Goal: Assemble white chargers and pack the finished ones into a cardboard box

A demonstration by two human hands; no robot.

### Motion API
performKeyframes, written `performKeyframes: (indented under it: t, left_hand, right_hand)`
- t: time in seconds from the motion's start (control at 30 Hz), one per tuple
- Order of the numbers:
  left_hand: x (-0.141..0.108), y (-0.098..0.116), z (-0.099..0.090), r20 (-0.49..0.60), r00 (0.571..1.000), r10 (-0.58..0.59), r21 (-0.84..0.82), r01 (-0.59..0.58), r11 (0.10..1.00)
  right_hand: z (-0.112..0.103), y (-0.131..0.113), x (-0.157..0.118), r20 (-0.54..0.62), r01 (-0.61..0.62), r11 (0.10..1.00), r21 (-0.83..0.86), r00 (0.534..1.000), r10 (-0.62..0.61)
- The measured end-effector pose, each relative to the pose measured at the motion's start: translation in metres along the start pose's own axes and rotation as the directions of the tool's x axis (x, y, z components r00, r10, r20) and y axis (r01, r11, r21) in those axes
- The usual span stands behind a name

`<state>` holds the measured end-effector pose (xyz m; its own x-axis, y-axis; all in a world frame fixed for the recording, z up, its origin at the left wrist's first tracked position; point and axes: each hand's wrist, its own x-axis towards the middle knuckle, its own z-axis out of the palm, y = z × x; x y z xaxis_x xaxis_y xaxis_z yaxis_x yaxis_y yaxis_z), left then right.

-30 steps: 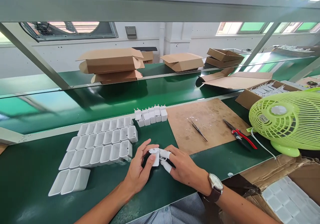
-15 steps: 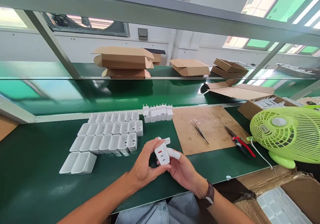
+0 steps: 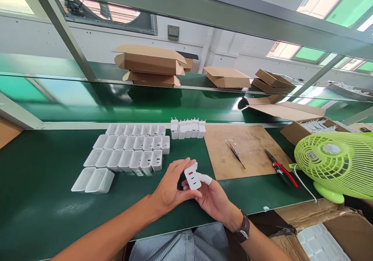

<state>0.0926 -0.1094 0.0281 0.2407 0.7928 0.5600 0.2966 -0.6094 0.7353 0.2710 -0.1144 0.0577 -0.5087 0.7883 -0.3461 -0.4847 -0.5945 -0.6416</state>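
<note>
A white charger [image 3: 192,178] with one red port and two dark slots is held between my hands, its port face turned up toward me. My left hand [image 3: 171,185] is closed around its left side, thumb along the lower edge. From the right, my right hand [image 3: 215,202] grips it too, with a white cover on one digit pressing the charger's side; some fingers are hidden behind it. Rows of open white charger housings [image 3: 125,158] stand to the left. Beyond my hands is a cluster of white plug pieces with pins [image 3: 188,128].
A brown board [image 3: 253,144] carries tweezers [image 3: 236,155] and red-handled pliers [image 3: 282,169]. The green fan [image 3: 332,163] stands at the right, near an open carton of white parts [image 3: 297,130]. Cardboard boxes [image 3: 150,64] sit on the shelf behind. Another carton [image 3: 344,230] is below the table edge.
The charger has tilted slightly in my hands, and its top shifted a little to the right. The camera view has also tilted; both hands keep their hold.
</note>
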Motion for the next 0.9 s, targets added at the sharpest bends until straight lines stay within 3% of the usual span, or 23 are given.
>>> performKeyframes:
  t: [0.53,0.9]
  left_hand:
    - [-0.0009,0.0013,-0.0041,0.094,0.984,-0.15,-0.122,0.161,0.979]
    - [-0.0044,-0.0009,-0.0037,0.118,0.979,-0.165,-0.176,0.184,0.967]
  right_hand:
    - [0.0004,0.0028,-0.0076,0.003,0.037,0.997,-0.063,0.999,-0.037]
    - [-0.0008,0.0027,-0.0076,0.019,0.078,0.994,-0.077,0.997,-0.077]
